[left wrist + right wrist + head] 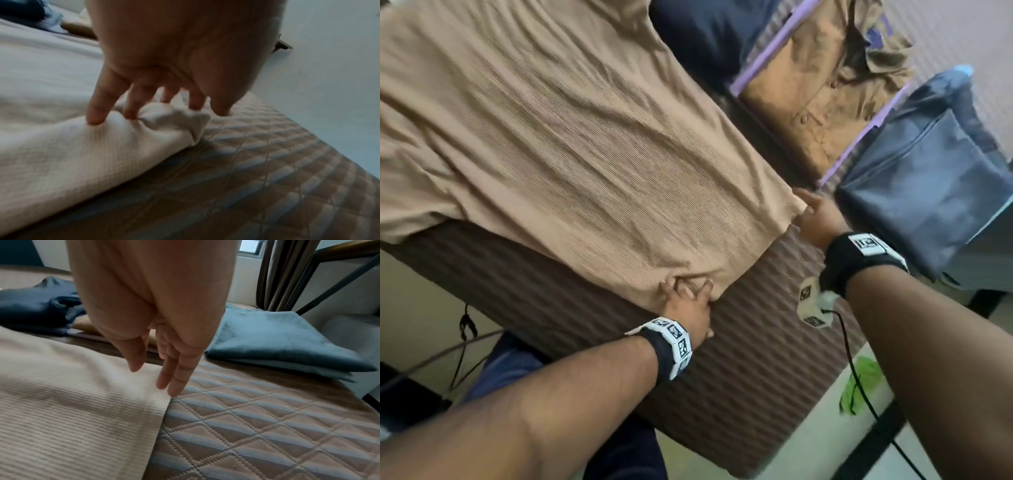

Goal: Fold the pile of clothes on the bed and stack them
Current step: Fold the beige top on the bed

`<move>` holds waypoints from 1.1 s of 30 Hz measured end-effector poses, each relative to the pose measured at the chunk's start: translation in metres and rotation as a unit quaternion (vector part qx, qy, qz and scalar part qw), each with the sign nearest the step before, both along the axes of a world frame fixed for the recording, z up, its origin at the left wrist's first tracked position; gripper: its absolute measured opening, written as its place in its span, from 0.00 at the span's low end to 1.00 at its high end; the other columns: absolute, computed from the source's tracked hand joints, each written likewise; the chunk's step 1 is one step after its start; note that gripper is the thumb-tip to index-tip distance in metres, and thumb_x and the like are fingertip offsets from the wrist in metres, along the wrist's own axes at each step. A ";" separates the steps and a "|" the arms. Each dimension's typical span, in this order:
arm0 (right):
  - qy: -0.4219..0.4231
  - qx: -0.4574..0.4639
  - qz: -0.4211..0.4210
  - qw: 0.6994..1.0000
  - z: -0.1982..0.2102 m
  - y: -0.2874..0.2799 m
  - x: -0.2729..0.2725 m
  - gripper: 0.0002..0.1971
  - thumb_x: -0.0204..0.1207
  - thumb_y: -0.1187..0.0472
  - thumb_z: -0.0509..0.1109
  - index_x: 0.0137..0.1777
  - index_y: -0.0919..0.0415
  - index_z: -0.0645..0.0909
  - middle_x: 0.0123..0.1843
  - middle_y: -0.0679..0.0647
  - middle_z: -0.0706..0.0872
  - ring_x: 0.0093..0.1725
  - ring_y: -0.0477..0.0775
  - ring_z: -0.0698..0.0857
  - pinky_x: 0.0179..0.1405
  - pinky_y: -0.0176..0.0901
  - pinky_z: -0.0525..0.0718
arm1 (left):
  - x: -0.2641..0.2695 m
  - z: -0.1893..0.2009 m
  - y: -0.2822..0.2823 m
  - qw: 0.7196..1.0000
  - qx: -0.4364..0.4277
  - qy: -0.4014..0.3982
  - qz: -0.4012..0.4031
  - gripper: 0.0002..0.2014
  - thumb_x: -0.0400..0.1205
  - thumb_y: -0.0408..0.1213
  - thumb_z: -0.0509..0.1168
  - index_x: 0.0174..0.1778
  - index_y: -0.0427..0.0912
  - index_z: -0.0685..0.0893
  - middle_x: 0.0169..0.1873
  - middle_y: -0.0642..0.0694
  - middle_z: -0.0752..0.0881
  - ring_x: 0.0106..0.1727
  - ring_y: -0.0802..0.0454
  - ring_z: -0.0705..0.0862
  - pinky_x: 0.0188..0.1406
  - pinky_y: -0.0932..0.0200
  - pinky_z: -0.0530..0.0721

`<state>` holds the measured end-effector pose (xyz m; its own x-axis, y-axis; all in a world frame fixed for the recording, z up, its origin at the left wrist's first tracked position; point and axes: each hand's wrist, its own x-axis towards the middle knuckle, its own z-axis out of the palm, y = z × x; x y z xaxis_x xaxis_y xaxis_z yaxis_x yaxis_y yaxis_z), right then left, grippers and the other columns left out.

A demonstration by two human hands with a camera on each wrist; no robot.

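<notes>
Left hand (688, 305) bunches tan shirt (558, 137) corner; right hand (820, 219), fingers straight, touches hem.

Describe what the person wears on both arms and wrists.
Both forearms are bare, without sleeves. Each wrist carries a black strap ringed with white square tiles printed with black fiducial markers: left wrist band, right wrist band. A thin black cable trails from a small white unit under the right wrist.
</notes>
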<state>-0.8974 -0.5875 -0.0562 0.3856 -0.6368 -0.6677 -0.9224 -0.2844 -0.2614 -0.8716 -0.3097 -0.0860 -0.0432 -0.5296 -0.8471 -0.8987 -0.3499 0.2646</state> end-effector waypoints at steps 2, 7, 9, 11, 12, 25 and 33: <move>0.014 0.027 -0.002 1.000 -0.012 -0.003 0.010 0.36 0.79 0.68 0.68 0.85 0.50 0.62 0.75 0.53 0.77 0.70 0.53 0.80 0.65 0.40 0.78 | 0.007 0.000 -0.004 1.000 -0.006 -0.003 0.001 0.27 0.88 0.58 0.54 0.77 0.45 0.76 0.86 0.44 0.47 0.80 0.24 0.57 0.71 0.18 0.59; 0.066 0.000 0.039 0.997 -0.039 -0.008 0.028 0.32 0.75 0.64 0.74 0.79 0.55 0.69 0.68 0.60 0.77 0.65 0.63 0.81 0.60 0.53 0.82 | 0.045 0.012 0.010 0.978 -0.019 0.020 0.206 0.12 0.89 0.44 0.58 0.63 0.45 0.81 0.69 0.47 0.70 0.64 0.40 0.78 0.68 0.29 0.72; 0.050 0.003 0.047 0.998 -0.042 -0.004 0.033 0.16 0.73 0.63 0.76 0.61 0.59 0.81 0.52 0.56 0.81 0.53 0.58 0.81 0.48 0.46 0.78 | 0.062 0.011 0.022 0.954 -0.084 0.041 0.285 0.09 0.86 0.32 0.59 0.58 0.43 0.80 0.63 0.42 0.73 0.54 0.39 0.82 0.52 0.43 0.81; 0.051 0.034 0.054 0.997 -0.036 0.004 0.039 0.07 0.75 0.60 0.76 0.48 0.58 0.80 0.44 0.55 0.81 0.47 0.55 0.78 0.44 0.43 0.72 | 0.077 0.014 0.034 0.929 -0.126 0.037 0.347 0.09 0.83 0.29 0.61 0.58 0.43 0.76 0.59 0.41 0.72 0.47 0.38 0.84 0.44 0.46 0.82; 0.039 0.054 0.044 0.997 -0.032 0.010 0.040 0.07 0.77 0.59 0.74 0.46 0.59 0.79 0.43 0.55 0.81 0.45 0.55 0.78 0.44 0.44 0.72 | 0.085 0.019 0.038 0.914 -0.138 0.030 0.380 0.12 0.82 0.28 0.63 0.59 0.43 0.75 0.58 0.41 0.72 0.46 0.38 0.85 0.44 0.45 0.83; -0.500 0.221 -0.308 0.778 0.154 0.055 0.086 0.16 0.82 0.74 0.65 0.40 0.53 0.70 0.33 0.49 0.80 0.35 0.48 0.78 0.39 0.48 0.80 | 0.181 0.102 0.092 0.618 -0.375 -0.080 0.687 0.22 0.70 0.12 0.58 0.52 0.35 0.89 0.50 0.38 0.90 0.55 0.38 0.87 0.56 0.64 0.76; -0.581 0.293 -0.190 0.735 0.312 0.098 0.113 0.12 0.79 0.78 0.64 0.43 0.61 0.83 0.38 0.56 0.85 0.40 0.54 0.84 0.40 0.47 0.90 | 0.201 0.259 0.153 0.682 -0.527 -0.045 0.504 0.18 0.80 0.35 0.63 0.66 0.44 0.79 0.52 0.65 0.81 0.52 0.67 0.80 0.54 0.73 0.76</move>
